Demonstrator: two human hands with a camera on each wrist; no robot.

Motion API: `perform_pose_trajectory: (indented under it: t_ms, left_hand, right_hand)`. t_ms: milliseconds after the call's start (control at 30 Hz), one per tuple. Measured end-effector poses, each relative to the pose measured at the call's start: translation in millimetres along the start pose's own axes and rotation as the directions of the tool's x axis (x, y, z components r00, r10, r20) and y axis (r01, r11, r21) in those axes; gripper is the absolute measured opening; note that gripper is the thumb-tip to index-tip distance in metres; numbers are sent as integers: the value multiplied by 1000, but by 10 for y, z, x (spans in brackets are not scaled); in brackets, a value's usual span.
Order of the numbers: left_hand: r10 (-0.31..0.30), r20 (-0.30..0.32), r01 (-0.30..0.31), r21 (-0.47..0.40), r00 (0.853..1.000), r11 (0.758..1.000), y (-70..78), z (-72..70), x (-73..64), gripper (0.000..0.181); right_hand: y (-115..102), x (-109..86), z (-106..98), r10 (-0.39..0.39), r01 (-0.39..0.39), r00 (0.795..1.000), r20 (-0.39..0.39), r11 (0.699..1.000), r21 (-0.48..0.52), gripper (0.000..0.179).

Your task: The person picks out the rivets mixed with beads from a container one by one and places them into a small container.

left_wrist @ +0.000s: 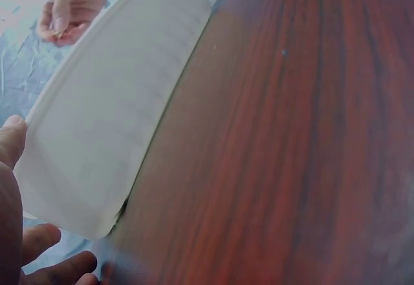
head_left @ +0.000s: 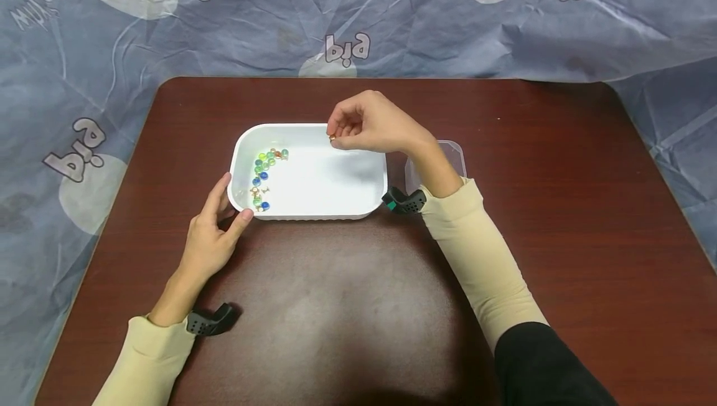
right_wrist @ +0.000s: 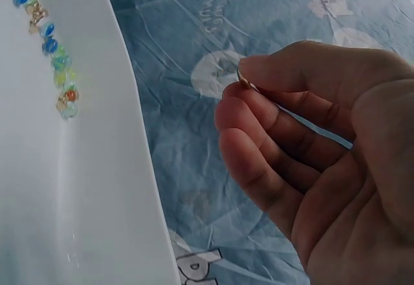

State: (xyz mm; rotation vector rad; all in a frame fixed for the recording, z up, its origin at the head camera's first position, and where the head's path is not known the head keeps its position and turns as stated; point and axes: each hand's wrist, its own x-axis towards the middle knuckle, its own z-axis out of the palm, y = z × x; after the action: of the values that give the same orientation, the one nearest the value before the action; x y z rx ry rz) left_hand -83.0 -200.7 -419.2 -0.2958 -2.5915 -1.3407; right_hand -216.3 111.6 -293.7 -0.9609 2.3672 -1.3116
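Observation:
My right hand [head_left: 381, 126] pinches a small gold-coloured piece [right_wrist: 244, 78] between thumb and index finger, above the back part of a white plastic tray [head_left: 330, 188]. Only a thin shiny edge of that piece shows. In the head view my left hand [head_left: 210, 235] holds the tray's front left corner, thumb at the front rim and fingers along the left side. Inside the tray, glass marbles [head_left: 263, 175] in blue, green and yellow lie in a curved line along the left end. Small gold-coloured pieces [head_left: 256, 192] lie among them.
A clear plastic container [head_left: 452, 154] stands right of the tray, partly hidden under my right forearm. The dark reddish wooden table [head_left: 560, 207] carries everything. Behind it hangs a blue-grey printed cloth [head_left: 252, 32]. Black bands [head_left: 213, 320] sit at both wrists.

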Motion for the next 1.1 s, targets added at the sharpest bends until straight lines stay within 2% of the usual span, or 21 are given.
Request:
perform_pose_trajectory:
  t_ms: [133,400,700,1100]
  left_hand:
    - [5,-4,-5,-2,1000,1000,-1,11,-3,69]
    - [22,-7,-22,-3,1000,1000,-11,20,-1,68]
    - [25,-6,-25,2,1000,1000,-25,38,1,69]
    - [21,-5,-21,10,1000,1000,-22,17,-9,70]
  right_hand:
    - [92,-120,-62,10,-9,999,-47,1000,14,5]
    - [208,-238,-177,35,-23,990,-137,995,93,7]
    - [293,-379,-321,29,-16,995,-97,992,126,6]
    - [420,-646,-635,58,-32,992,-108,974,226,8]
